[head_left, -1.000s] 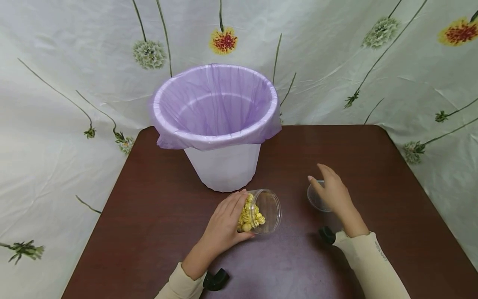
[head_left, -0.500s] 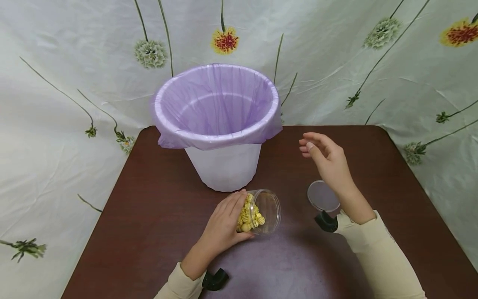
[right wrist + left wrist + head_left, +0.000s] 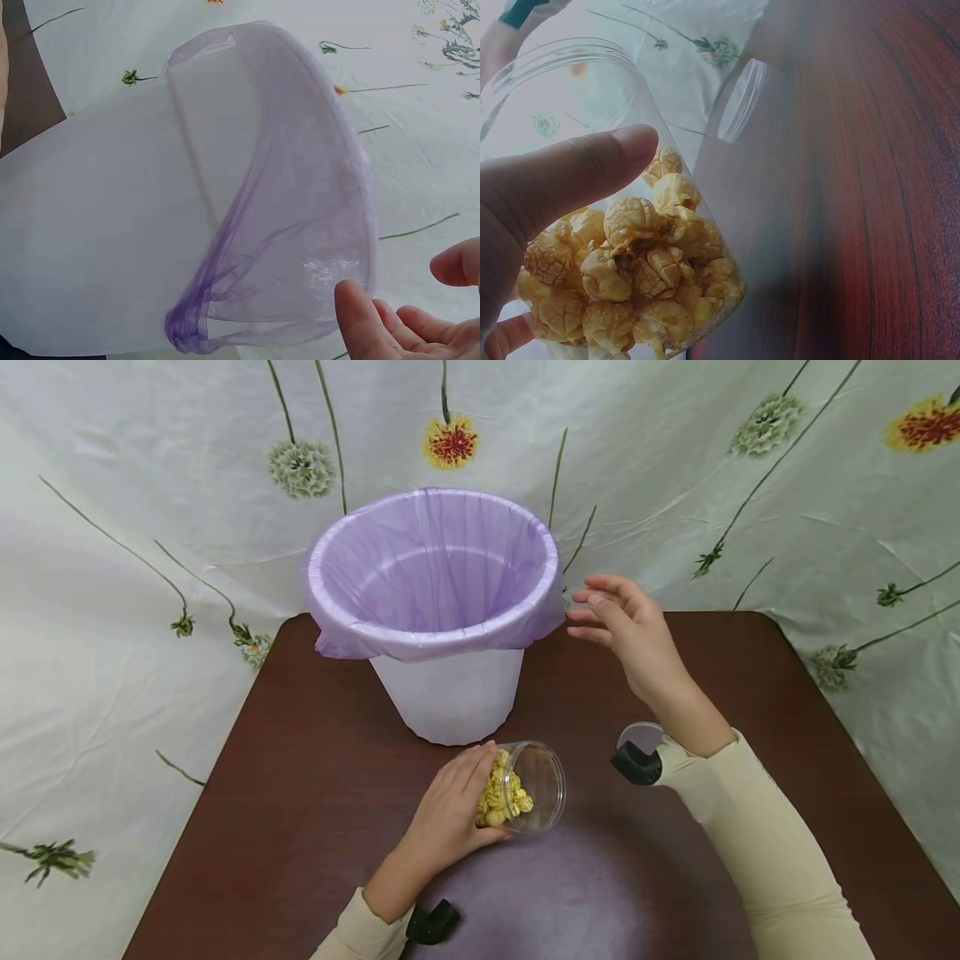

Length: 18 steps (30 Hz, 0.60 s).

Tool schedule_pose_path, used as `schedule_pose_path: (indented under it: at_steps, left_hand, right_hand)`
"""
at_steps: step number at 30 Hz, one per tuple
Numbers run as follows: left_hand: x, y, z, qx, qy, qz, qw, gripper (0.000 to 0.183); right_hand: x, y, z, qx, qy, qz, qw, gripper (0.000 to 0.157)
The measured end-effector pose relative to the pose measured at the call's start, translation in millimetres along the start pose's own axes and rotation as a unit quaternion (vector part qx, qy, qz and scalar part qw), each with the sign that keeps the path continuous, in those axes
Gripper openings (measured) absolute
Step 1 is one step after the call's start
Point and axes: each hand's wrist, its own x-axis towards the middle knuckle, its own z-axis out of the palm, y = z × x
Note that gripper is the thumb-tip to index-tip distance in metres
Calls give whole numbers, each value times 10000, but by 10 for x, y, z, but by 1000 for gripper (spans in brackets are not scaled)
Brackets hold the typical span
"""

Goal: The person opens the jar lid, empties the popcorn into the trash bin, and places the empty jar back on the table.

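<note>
My left hand (image 3: 447, 818) grips a clear plastic jar (image 3: 549, 789), which leans with its open mouth facing right. Yellow popcorn (image 3: 630, 277) fills its lower part, and the left thumb lies across the jar wall in the left wrist view. My right hand (image 3: 637, 639) is raised beside the bin's right side, fingers loosely bent and holding nothing. Close to those fingertips is the purple bag (image 3: 551, 618) that lines the white bin (image 3: 453, 697) and folds over its rim. Behind the right cuff, a clear round lid (image 3: 639, 733) on the table is partly hidden.
A dark brown wooden table (image 3: 300, 793) bears the bin, jar and lid. White floral cloth (image 3: 637, 460) hangs behind the table and at both sides. Black curved pieces (image 3: 433, 922) are attached at the wrists.
My right hand has risen from above the lid, moving away and leftward to the bin's right rim. The left hand and jar have stayed in place.
</note>
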Motion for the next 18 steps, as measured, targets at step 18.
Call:
schedule_pose_path:
  at_steps: [18]
  left_hand:
    - [-17,-1,-33,75,51,91,9999,109]
  right_hand:
    - [372,0,230,-462,-170,674,9965,43]
